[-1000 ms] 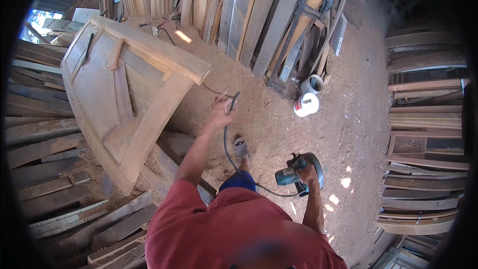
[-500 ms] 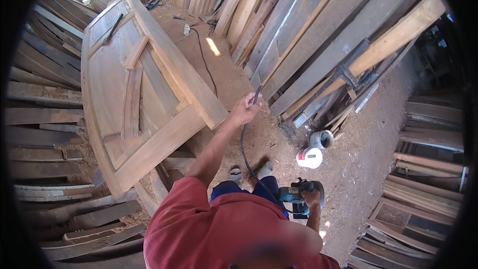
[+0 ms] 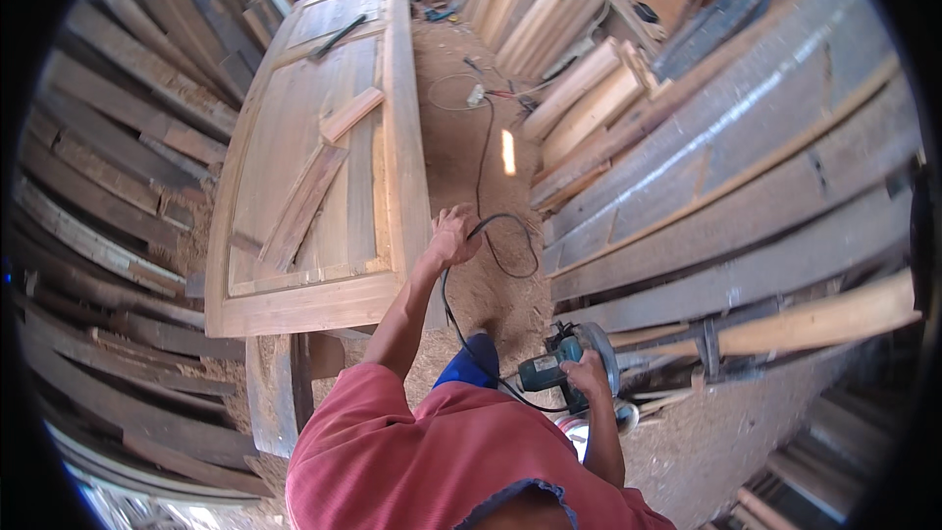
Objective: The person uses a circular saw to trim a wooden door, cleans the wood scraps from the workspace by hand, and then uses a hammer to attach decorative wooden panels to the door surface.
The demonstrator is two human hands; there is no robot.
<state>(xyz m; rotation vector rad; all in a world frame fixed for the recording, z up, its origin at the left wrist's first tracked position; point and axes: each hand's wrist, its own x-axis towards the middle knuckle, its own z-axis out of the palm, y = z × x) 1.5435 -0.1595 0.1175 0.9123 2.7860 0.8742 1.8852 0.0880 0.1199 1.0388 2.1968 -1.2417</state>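
Observation:
My right hand (image 3: 587, 375) grips the handle of a green circular saw (image 3: 546, 371) at my right side, its round blade guard facing away from me. A black power cord (image 3: 447, 306) runs from the saw across my front to my left hand (image 3: 454, 236), whose fingers are closed on it. Past that hand the cord drops in a loop toward the floor. Just left of my left hand lies a panelled wooden door (image 3: 304, 316), raised on a wooden support (image 3: 278, 383). Loose wood strips (image 3: 306, 206) and a dark narrow tool or bar (image 3: 339, 36) rest on the door.
Stacked boards (image 3: 128, 236) line the left side. Long planks (image 3: 746, 206) lean along the right, with a pale beam (image 3: 824, 316) jutting out near the saw. A can (image 3: 626, 418) stands below the saw. Cords lie on the dusty floor (image 3: 451, 147) ahead.
My view has turned and I have stepped along the door's side. The saw is held farther forward, beside the leaning planks. The cord now hangs in a loop beyond my left hand.

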